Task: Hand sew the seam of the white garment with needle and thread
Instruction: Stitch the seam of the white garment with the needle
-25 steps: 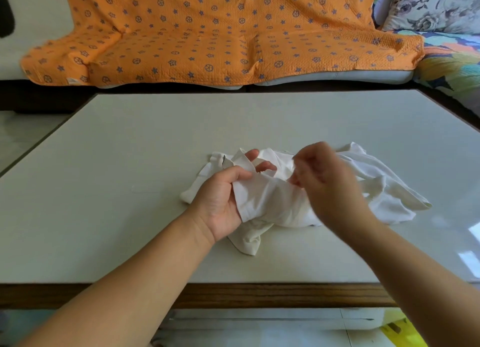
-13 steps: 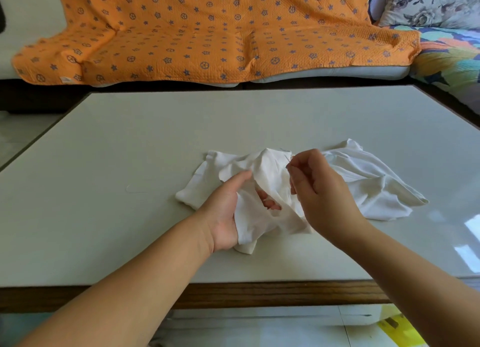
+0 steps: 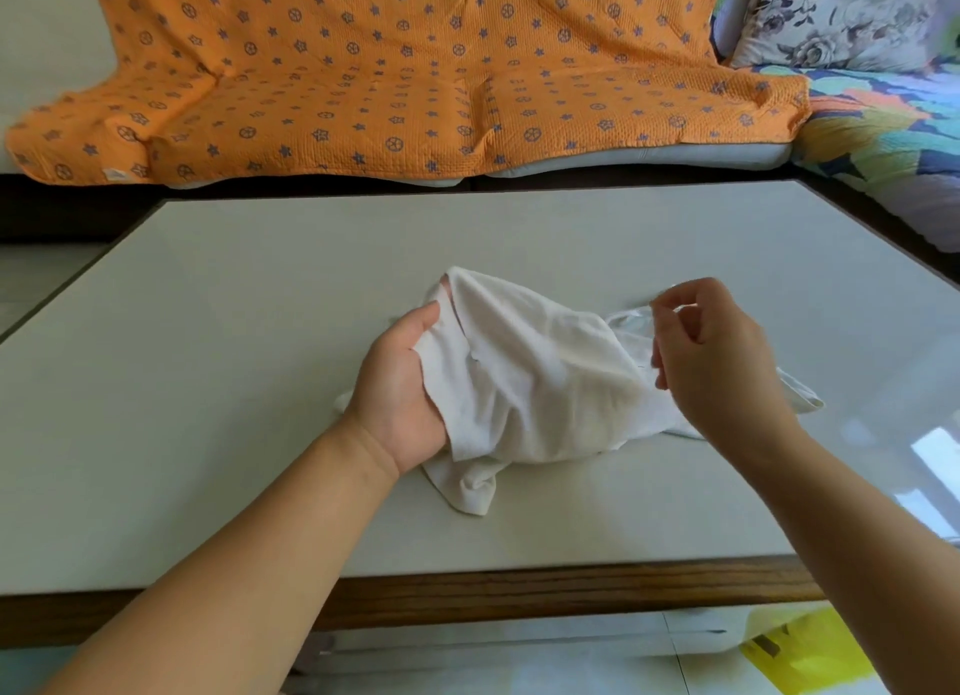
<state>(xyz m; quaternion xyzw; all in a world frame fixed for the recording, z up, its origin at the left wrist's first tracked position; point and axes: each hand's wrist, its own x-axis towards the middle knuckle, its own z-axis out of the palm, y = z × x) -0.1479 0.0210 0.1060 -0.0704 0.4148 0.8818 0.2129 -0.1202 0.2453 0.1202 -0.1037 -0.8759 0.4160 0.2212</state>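
Sewing looks under way, not finished. The garment [image 3: 540, 382] lies bunched on the tabletop [image 3: 234, 341], about midway across and nearer the front edge, with 1 part lifted and spread between the 2 hands as if to present an edge for stitching. No thread, row of stitches or closed seam can be made out on the white cloth, so how much of the seam is done cannot be told. I judge that most of the stitching is left.

The left hand [image 3: 400, 382] comes in from the lower left, its forearm crossing the front edge of the tabletop. It grasps the left side of the garment: the thumb lies on top of the cloth and the fingers are hidden beneath it, holding that side up off the surface. The cloth drapes from this hold down to the right, and a loose corner hangs toward the front edge.

The right hand [image 3: 722, 361] reaches in from the lower right and hangs over the right part of the garment. Its wrist is bent and its fingers are curled, with thumb and forefinger pinched together at the top of the hand. What they pinch is too small to see. I take it for the needle, drawn up from the cloth. Whether the lower fingers touch the fabric cannot be told.
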